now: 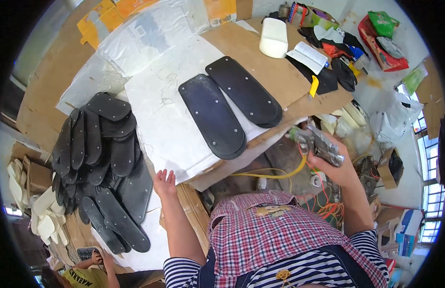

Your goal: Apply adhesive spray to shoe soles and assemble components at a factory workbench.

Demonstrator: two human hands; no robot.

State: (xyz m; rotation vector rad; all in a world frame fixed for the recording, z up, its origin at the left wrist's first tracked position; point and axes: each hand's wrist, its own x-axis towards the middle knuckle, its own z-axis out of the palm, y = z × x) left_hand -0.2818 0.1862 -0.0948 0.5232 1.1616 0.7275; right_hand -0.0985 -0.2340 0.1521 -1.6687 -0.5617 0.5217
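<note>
My right hand grips a silvery air staple gun off the table's front edge; the gun's nose is blurred. Lying side by side on the white-covered table are two long black padded panels, the nearer-left one and the farther-right one. Both have rounded ends and small metal dots along their faces. My left hand is held by the table's front left corner, fingers apart, with nothing in it. The gun is to the right of the panels, touching neither.
A heap of similar black panels covers the left side, with cream foam pads beyond. A yellow hose runs below the table edge. A yellow-handled cutter, notebook and cream pad lie at back right. Another person works at lower left.
</note>
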